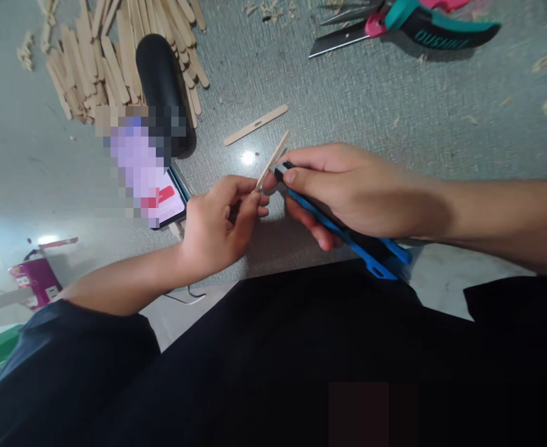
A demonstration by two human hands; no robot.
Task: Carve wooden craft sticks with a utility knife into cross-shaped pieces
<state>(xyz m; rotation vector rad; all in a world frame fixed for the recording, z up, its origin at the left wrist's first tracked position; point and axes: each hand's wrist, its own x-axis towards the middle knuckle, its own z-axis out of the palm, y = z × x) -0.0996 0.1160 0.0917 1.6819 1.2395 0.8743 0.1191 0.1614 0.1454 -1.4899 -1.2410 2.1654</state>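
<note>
The left hand [217,220] clamps its grip on a wooden stick [272,159] (probably for steadiness), while the right hand [348,186] clasps a blue cutter [354,241].

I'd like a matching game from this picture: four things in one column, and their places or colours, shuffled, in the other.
1. Blue-edged knife
2. Upright-slanting stick
3. Slotted stick
4. Shears

A. Lying on the table, just beyond the hands
B. Pinched in the left hand
C. Teal and black handle, pink near the blades
D. Gripped in the right hand

Pairs: 1-D, 2-B, 3-A, 4-C
</note>
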